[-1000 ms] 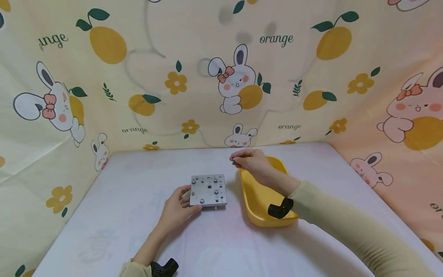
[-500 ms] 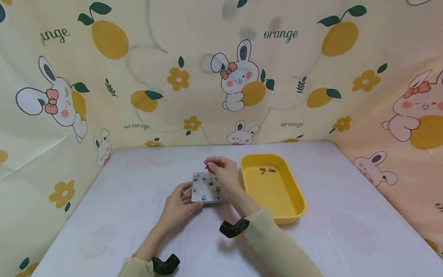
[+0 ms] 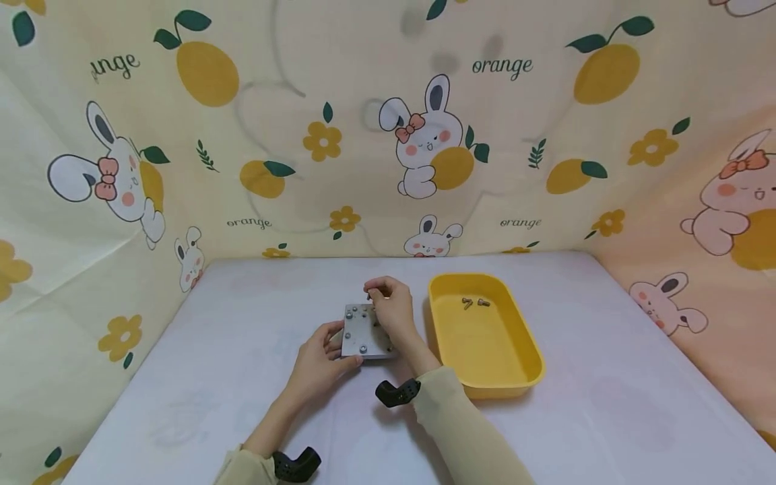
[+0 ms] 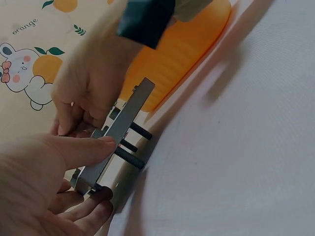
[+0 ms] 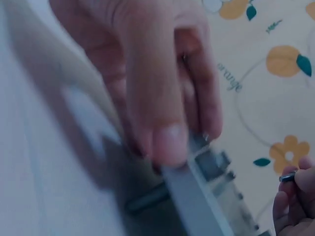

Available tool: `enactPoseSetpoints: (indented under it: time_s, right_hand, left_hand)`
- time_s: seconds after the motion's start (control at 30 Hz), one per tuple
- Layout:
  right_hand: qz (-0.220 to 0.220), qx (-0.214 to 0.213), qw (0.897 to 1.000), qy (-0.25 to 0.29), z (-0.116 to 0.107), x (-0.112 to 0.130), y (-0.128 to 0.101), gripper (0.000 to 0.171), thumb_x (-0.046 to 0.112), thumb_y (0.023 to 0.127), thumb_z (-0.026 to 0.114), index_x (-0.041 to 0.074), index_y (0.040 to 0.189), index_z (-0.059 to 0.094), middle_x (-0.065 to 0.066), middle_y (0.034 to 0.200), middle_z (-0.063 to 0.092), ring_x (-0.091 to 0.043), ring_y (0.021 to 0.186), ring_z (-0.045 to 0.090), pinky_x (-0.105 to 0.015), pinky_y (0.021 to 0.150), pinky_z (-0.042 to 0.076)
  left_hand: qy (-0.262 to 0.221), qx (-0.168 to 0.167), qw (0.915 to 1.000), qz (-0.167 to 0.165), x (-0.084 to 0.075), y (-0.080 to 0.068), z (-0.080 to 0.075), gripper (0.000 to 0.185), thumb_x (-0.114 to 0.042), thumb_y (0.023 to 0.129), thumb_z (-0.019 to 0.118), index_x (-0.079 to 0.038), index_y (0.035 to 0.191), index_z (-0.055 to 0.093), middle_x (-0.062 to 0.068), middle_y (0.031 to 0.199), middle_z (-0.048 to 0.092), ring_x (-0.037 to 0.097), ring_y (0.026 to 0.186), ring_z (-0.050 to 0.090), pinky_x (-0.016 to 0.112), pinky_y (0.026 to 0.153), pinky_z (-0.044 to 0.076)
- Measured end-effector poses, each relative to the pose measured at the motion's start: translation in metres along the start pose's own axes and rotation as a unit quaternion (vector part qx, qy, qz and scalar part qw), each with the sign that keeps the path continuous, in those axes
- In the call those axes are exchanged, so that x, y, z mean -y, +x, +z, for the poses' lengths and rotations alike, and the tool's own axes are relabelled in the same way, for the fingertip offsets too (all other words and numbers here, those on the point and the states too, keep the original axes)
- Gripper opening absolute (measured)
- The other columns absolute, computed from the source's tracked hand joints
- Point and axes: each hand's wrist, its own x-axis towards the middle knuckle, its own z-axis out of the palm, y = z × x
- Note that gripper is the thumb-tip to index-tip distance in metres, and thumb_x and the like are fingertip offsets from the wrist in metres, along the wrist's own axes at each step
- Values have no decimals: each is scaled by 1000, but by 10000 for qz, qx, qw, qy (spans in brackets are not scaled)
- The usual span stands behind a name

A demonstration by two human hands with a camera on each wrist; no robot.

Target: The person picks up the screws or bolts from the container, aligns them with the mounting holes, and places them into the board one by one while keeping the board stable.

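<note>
while the left hand (image 3: 321,357) grips the metal plate (image 3: 359,333), the right hand (image 3: 393,311) pinches a screw (image 3: 369,294)

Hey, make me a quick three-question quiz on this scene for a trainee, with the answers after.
1. True or false: the left hand grips the edge of the metal plate.
2. Which is in the yellow tray? A) a spanner B) two loose screws C) a cloth
3. Fill the gap: the right hand pinches a small ____ over the plate's far edge.

Key: 1 true, thumb on top and fingers beneath. 2 B, near the tray's far end. 3 screw.
</note>
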Motion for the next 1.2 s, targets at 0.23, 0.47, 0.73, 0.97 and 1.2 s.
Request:
enactPoseSetpoints:
  time_s: [0.23, 0.47, 0.73, 0.97, 1.2]
  right_hand:
    - [-31, 64, 9999, -103, -5, -17, 1, 14, 0, 97, 59, 3, 98, 72, -2, 92, 69, -17, 85, 60, -26, 71, 50]
    - [-86, 471, 9988, -122, -6, -18, 4, 14, 1, 97, 59, 5, 98, 72, -3, 94, 69, -20, 84, 59, -29, 72, 50]
    - [-242, 876, 9953, -333, -5, -21, 4, 14, 0, 97, 59, 3, 98, 72, -4, 93, 68, -18, 85, 59, -27, 72, 51]
    - [-199, 974, 9939, -485, -4, -20, 2, 16, 0, 98, 57, 3, 100, 72, -4, 94, 67, -18, 88, 60, -29, 77, 52]
    - [-289, 933, 9934, -597, -3, -22, 0, 17, -2, 97, 58, 5, 96, 73, 0, 92, 67, -17, 88, 60, -29, 77, 52]
  left_hand:
    - [-9, 113, 9999, 32, 1, -1, 3, 75, -10, 78, 84, 2, 140, 44, 24, 128, 59, 31, 111, 63, 33, 88, 55]
    - [92, 57, 9999, 69, 1, 1, 1, 74, -11, 79, 84, 1, 140, 44, 24, 128, 58, 32, 112, 62, 32, 87, 55]
    - [101, 43, 9999, 94, 1, 0, -1, 75, -10, 79, 84, 1, 141, 43, 24, 129, 58, 31, 110, 63, 30, 86, 56]
    - [34, 52, 10000, 64, 2, 0, -1, 75, -10, 79, 84, 0, 141, 43, 22, 132, 57, 30, 112, 63, 31, 87, 55]
    - [48, 29, 10000, 4, 1, -2, -1, 75, -10, 79, 84, -1, 141, 44, 22, 131, 57, 30, 111, 63, 31, 86, 56]
